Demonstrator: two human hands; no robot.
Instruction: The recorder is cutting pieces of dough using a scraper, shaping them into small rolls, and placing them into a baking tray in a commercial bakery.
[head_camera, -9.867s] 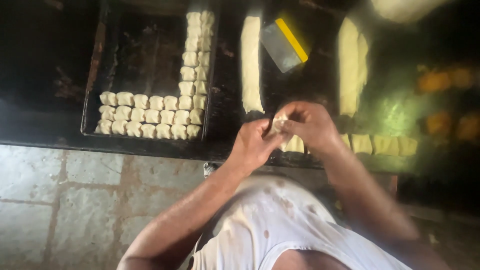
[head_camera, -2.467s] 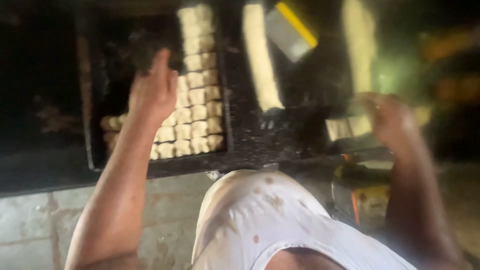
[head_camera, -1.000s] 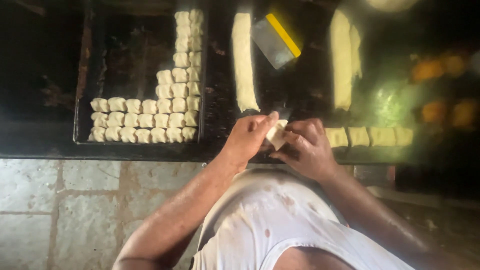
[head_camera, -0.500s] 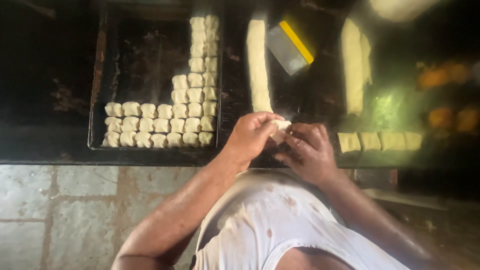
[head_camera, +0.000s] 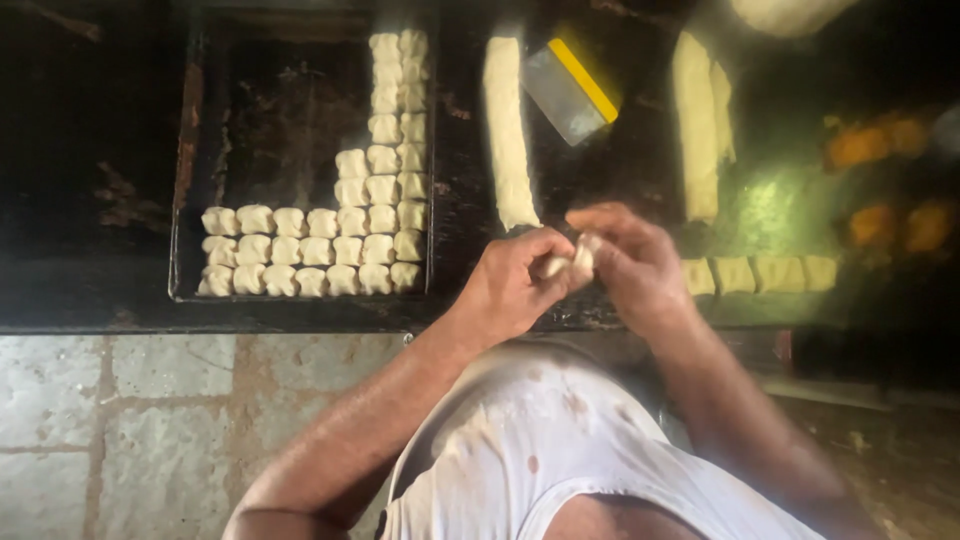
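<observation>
My left hand (head_camera: 515, 285) and right hand (head_camera: 630, 265) pinched together on small dough piece (head_camera: 570, 262); squeeze too hard, piece deforms, won't match rows in tray (head_camera: 185, 150)

No package, label, sign or screen shows clearly anywhere on the bench (head_camera: 100, 300). The far right part of the bench is dim and blurred, so the orange shapes (head_camera: 880, 145) lying there might be wrapped goods, though I cannot tell.
</observation>
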